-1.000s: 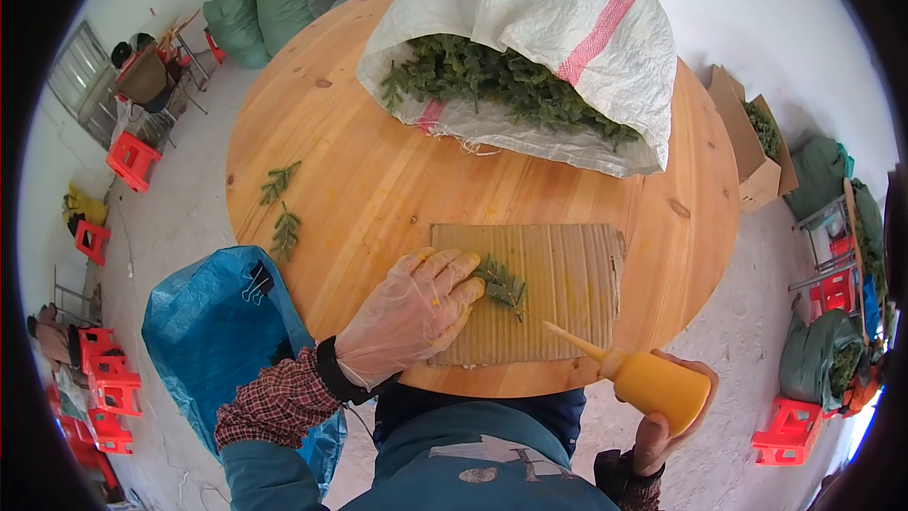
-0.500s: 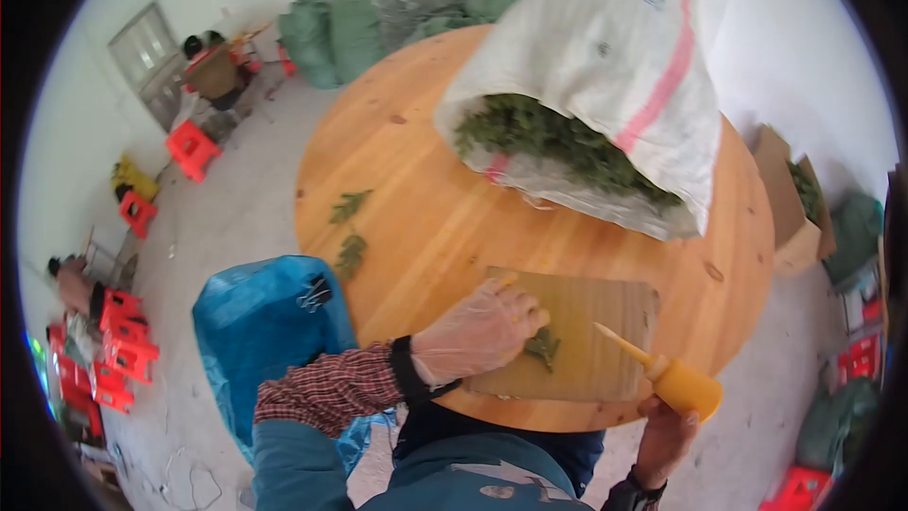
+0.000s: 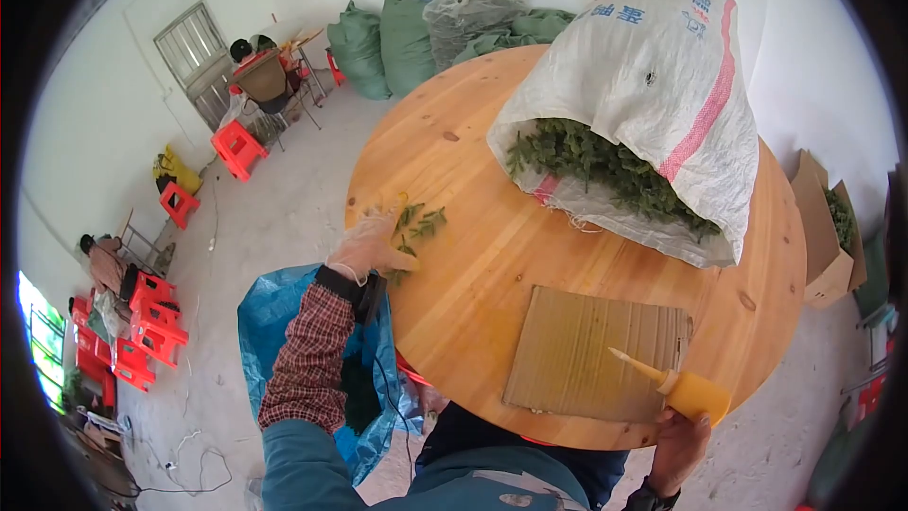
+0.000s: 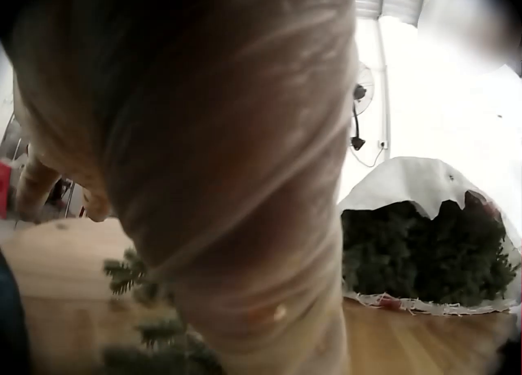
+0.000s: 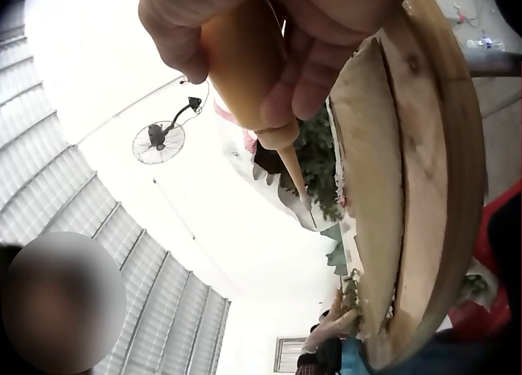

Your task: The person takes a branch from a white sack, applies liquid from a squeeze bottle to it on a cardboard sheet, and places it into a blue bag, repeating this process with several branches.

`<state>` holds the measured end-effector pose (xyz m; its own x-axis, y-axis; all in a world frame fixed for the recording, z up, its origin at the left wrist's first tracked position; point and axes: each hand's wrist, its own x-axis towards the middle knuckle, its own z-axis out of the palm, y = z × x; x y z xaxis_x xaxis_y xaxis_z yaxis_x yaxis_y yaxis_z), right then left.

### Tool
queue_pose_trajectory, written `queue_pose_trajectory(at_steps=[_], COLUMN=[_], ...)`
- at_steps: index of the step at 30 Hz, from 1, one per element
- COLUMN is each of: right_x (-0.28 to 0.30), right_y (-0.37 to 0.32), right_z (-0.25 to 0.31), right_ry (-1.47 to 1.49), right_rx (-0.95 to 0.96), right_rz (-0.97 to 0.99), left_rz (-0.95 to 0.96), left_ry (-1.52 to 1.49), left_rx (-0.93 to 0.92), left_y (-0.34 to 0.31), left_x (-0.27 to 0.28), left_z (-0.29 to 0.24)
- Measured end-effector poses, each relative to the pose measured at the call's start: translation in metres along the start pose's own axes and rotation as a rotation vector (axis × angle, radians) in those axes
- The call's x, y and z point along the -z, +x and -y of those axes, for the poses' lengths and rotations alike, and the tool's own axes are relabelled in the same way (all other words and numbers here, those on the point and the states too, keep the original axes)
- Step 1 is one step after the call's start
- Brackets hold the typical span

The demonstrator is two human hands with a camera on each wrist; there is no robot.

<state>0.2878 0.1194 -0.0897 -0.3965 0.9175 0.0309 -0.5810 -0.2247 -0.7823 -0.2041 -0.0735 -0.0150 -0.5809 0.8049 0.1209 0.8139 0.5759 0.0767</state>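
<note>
My left hand [image 3: 367, 246], in a thin clear glove, is at the table's left edge with its fingers spread. Small green leafy sprigs [image 3: 430, 223] lie on the wood right beside its thumb and fingers. In the left wrist view the gloved thumb fills the middle, with a sprig [image 4: 124, 274] below it. My bare right hand [image 3: 681, 449] grips a yellow squeeze bottle [image 3: 698, 396] with a long pale nozzle [image 5: 292, 173]. The nozzle points over a flat piece of corrugated cardboard [image 3: 577, 355] with yellowish smears near the table's front edge.
A white woven sack [image 3: 653, 95] full of greenery [image 3: 605, 170] lies open on the round wooden table [image 3: 463, 293]. A blue bag [image 3: 274, 308] hangs by the table's left edge. Red stools [image 3: 238, 149] and seated people are further left; a cardboard box [image 3: 832, 270] stands right.
My left hand has moved from the cardboard to the table's left edge, and the sprig has left the cardboard. The right hand still holds the bottle. The head view has turned left.
</note>
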Motion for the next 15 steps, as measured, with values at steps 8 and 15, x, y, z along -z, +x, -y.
queue_pose_trajectory(at_steps=[8, 15], right_x=[-0.004, 0.0], right_y=[0.002, 0.005], right_z=[-0.001, -0.005], right_ry=[-0.038, -0.084], right_rx=[-0.012, -0.005], right_rz=[-0.036, -0.037], left_rz=[0.126, 0.031], left_ry=[-0.364, -0.496], left_rx=[-0.044, -0.098], left_y=[0.001, 0.01], left_x=[-0.007, -0.014], left_z=[-0.016, -0.054])
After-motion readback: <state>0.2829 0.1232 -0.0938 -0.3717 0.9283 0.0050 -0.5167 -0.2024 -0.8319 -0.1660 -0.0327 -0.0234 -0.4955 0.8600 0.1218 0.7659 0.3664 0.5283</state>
